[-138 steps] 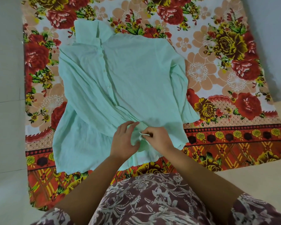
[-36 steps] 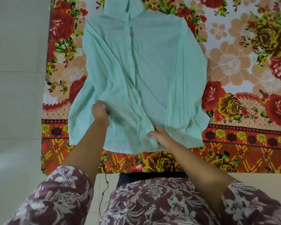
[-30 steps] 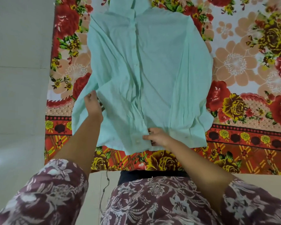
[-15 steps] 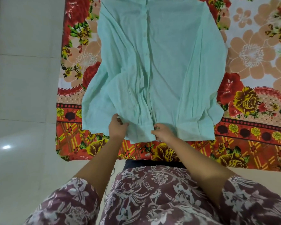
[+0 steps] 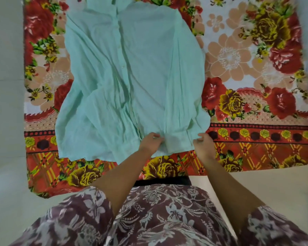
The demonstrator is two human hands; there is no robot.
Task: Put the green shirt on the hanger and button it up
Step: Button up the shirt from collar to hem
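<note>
Pale mint-green crinkled cotton shirt (image 5: 149, 59) lies flat, front up, on a red and peach floral bedsheet (image 5: 256, 68).

Its button strip runs down the middle and its collar points away from the person. The left hand (image 5: 150, 142) curls its fingers into the bottom hem beside the strip. The right hand (image 5: 202, 141) pinches the hem's right corner by the sleeve cuff. Pale floor tiles (image 5: 5, 103) surround the sheet.

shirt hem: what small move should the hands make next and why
Probably tug the shirt gently toward the person to flatten it: the left hand and right hand both pinch its lower edge, and long creases run down its front.
</note>
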